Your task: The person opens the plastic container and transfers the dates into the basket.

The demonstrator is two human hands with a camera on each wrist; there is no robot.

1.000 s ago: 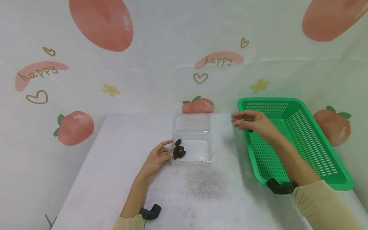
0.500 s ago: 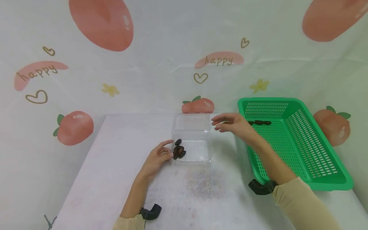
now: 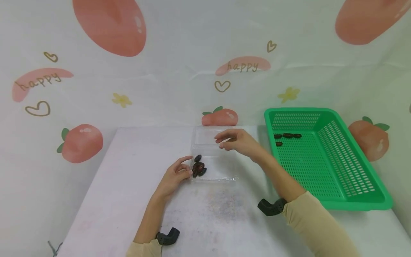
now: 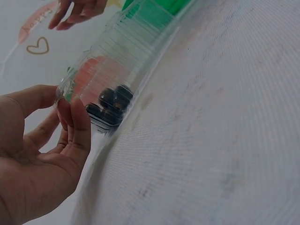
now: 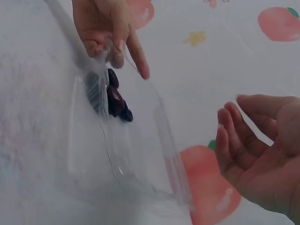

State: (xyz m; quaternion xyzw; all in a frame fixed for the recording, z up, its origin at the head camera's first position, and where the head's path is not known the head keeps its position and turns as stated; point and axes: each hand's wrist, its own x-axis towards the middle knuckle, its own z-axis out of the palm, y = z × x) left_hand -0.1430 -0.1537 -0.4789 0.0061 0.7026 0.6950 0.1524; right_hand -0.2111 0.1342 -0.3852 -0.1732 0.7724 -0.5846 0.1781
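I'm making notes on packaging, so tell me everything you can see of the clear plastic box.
The clear plastic box is see-through and shiny, rectangular, and looks thin. Its lid is open, lying beyond the tray part as the person sees it. The box rests on the white table, left of the green basket. Dark dates sit bunched at its left end. The left hand pinches its left edge; the right hand looks clear of it.
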